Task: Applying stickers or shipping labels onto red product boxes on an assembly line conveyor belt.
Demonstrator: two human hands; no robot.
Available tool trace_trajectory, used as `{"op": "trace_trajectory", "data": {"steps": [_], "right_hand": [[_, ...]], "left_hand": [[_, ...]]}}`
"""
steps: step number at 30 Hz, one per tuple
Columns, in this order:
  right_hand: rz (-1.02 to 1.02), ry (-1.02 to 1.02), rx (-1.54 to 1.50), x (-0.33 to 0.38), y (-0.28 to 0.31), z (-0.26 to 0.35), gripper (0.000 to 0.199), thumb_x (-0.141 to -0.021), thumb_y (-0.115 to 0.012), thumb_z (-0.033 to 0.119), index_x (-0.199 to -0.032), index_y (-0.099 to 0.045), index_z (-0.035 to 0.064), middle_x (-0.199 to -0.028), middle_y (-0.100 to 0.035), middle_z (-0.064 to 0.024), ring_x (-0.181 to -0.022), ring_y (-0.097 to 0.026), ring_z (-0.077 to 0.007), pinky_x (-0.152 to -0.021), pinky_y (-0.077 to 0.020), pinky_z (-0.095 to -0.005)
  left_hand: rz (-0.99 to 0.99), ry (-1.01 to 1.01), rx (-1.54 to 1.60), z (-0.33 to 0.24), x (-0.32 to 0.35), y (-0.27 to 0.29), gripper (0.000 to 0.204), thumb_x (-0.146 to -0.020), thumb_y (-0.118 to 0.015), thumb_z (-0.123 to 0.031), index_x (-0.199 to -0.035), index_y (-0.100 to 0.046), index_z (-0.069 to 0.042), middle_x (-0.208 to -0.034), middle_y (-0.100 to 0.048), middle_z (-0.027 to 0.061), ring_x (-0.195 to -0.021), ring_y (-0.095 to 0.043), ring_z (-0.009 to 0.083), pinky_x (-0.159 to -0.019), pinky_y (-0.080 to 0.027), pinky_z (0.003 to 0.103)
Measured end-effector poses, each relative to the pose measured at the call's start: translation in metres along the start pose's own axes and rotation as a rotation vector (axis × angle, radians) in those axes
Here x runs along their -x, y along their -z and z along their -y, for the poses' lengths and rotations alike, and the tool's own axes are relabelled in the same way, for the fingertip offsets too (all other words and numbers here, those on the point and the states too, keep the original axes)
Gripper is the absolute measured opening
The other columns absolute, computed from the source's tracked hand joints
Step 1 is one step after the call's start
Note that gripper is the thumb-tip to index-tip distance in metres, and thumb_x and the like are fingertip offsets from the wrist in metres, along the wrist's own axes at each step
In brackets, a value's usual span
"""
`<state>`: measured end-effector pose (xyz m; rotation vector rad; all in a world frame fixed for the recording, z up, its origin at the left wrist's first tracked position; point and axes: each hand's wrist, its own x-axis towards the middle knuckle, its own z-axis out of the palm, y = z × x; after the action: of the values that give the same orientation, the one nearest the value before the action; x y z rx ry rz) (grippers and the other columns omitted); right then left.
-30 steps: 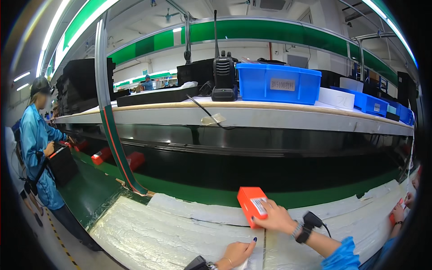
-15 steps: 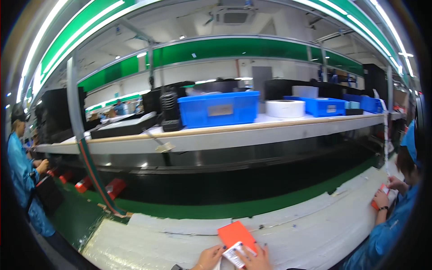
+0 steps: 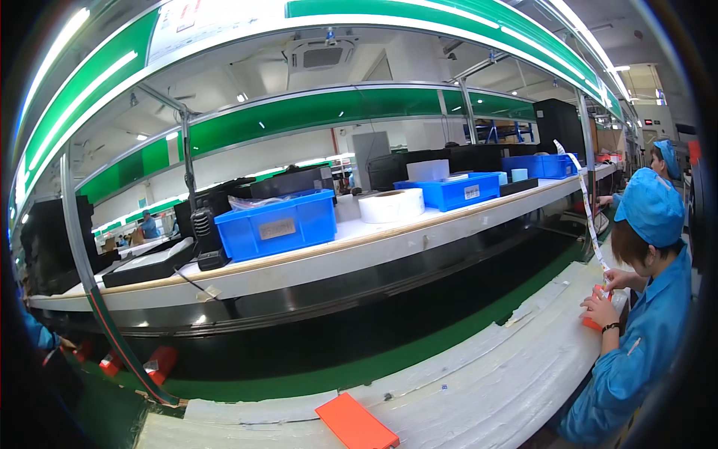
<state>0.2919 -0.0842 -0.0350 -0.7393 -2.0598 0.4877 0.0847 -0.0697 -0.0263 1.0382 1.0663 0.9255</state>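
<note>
An orange box point(image 3: 357, 424) lies flat on the white padded bench point(image 3: 486, 382) at the lower edge, with neither of the person's own hands in view (so their grip cannot be told). The box looks set down between handling steps; the next move probably calls for reaching down to it.
</note>
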Motion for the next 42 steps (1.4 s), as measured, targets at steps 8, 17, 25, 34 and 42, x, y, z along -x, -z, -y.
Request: {"op": "trace_trajectory", "data": {"steps": [8,17,25,34,42], "right_hand": [[0.069,0.106,-0.263,-0.016,0.012,0.043,0.06,-0.083,-0.056,0.02,-0.136,-0.039,-0.0027,-0.142,-0.036,-0.0198,-0.129,-0.033,-0.0392,-0.106,-0.0249,-0.0501],[-0.219,-0.165,-0.333,-0.018,-0.013,0.041,0.044,-0.085,-0.046,0.011,-0.129,-0.049,0.0043,-0.125,-0.043,-0.017,-0.114,-0.039,-0.0339,-0.099,-0.0306,-0.0434],[-0.082,-0.211,-0.413,-0.008,-0.023,0.032,0.034,-0.078,-0.054,0.006,-0.111,-0.064,0.0079,-0.128,-0.044,-0.0165,-0.119,-0.037,-0.0342,-0.103,-0.0275,-0.0448],[0.281,0.013,-0.784,-0.008,0.032,-0.001,0.031,-0.081,-0.061,0.015,-0.111,-0.06,0.0113,-0.122,-0.05,-0.017,-0.115,-0.046,-0.0366,-0.098,-0.0338,-0.0522],[0.076,-0.297,-1.089,-0.031,0.093,-0.042,0.032,-0.084,-0.054,-0.011,-0.11,-0.055,0.007,-0.1,-0.053,-0.012,-0.1,-0.056,-0.0245,-0.087,-0.0461,-0.0415]], "left_hand": [[0.016,-0.115,0.501,-0.01,0.029,-0.025,0.029,-0.094,-0.051,-0.02,-0.118,-0.05,-0.004,-0.1,-0.057,0.0054,-0.088,-0.058,0.0137,-0.076,-0.05,0.025],[-0.112,-0.107,0.401,0.062,0.028,-0.032,0.046,-0.093,-0.05,-0.032,-0.128,-0.043,-0.004,-0.104,-0.055,0.0075,-0.096,-0.055,0.0133,-0.075,-0.049,0.029],[-0.27,-0.12,0.41,0.09,0.035,-0.035,0.06,-0.089,-0.054,-0.044,-0.133,-0.04,-0.006,-0.109,-0.055,0.0117,-0.097,-0.057,0.0193,-0.075,-0.05,0.034],[-0.993,-0.388,0.263,0.127,0.075,0.088,0.026,-0.093,-0.049,-0.029,-0.108,-0.053,-0.008,-0.092,-0.055,0.0064,-0.083,-0.056,0.0185,-0.07,-0.048,0.032],[-1.976,-0.535,-0.683,0.17,0.166,0.152,0.017,-0.091,-0.048,-0.009,-0.077,-0.054,-0.001,-0.075,-0.055,0.0095,-0.066,-0.05,0.0234,-0.06,-0.042,0.037]]}}
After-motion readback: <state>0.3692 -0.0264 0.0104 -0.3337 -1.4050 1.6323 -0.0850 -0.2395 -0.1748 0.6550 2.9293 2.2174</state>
